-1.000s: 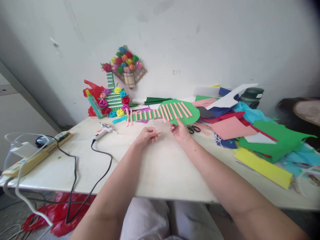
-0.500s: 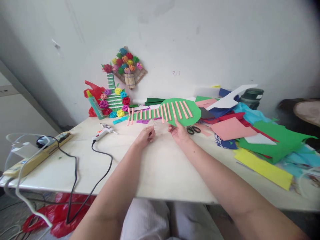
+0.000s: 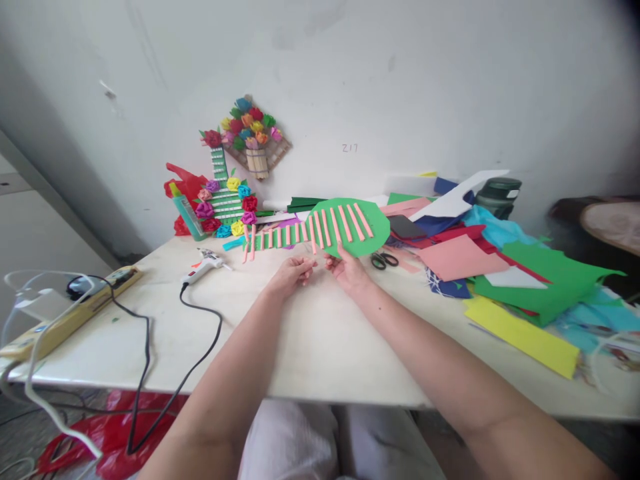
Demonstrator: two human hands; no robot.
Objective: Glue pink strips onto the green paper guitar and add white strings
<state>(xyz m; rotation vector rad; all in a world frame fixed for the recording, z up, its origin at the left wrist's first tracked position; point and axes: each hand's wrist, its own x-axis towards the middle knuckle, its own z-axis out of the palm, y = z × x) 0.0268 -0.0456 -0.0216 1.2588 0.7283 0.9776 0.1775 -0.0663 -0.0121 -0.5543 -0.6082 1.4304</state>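
— Green paper cutout (image 3: 373, 230) with the pink strips (image 3: 345, 224) glued across it: where is it, and who has it?

— It stands tilted up off the white table (image 3: 310, 333), at the far middle. The right hand (image 3: 347, 270) pinches its lower edge, fingers closed on the paper. Its round part is above that hand, and the narrow part with shorter strips runs off to the left.

— And the left hand (image 3: 290, 275)?

— Just beside the right one, close to touching, fingers curled loosely together. Whether it grips anything I cannot tell; it rests near the cutout's lower edge.

— What lies around them?

— Black-handled scissors (image 3: 384, 260) just right of the right hand. Beyond those, a heap of coloured paper sheets (image 3: 500, 267): pink, red, blue, green, with a yellow strip (image 3: 523, 333) nearest the table's front edge. A dark jar (image 3: 497, 195) stands behind the heap.

— On the left?

— A white glue gun (image 3: 204, 265) lying flat, its black cord (image 3: 200, 337) trailing over the table's front edge. Further left, a power strip (image 3: 70, 310). Against the wall, a green glue bottle (image 3: 186, 212) and paper-flower pieces (image 3: 227, 200), with a flower bouquet plaque (image 3: 253, 137) above them.
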